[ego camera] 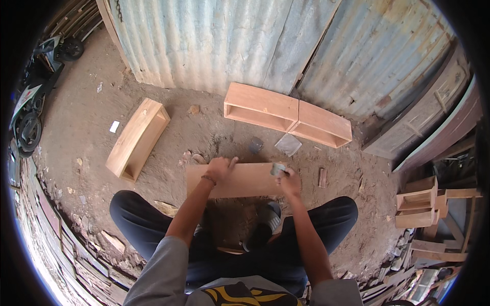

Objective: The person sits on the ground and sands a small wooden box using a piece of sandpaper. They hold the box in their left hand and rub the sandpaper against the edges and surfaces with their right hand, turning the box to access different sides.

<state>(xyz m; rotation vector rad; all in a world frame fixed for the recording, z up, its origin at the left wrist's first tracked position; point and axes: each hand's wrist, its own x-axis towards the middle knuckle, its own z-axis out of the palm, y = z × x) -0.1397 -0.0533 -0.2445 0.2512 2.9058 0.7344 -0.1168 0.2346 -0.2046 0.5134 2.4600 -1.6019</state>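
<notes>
Before my knees is a flat-topped wooden piece (245, 183), its long side running left to right. My left hand (221, 168) rests at its far edge, left of the middle, with the fingers on the wood and the thumb spread. Near the right end, my right hand (289, 183) grips a putty knife (278, 169) with a broad, smeared blade, held over the top face. Whether the blade touches the wood I cannot tell. The underside of the piece is hidden.
An open wooden box (134, 141) lies to the left. Two more boxes (264, 104) stand end to end by the corrugated metal wall (214, 46). A plastic sheet (288, 144) and a small wood block (322, 178) lie on the dirt. Small wooden boxes (415, 220) are stacked right; motorcycles (30, 122) stand left.
</notes>
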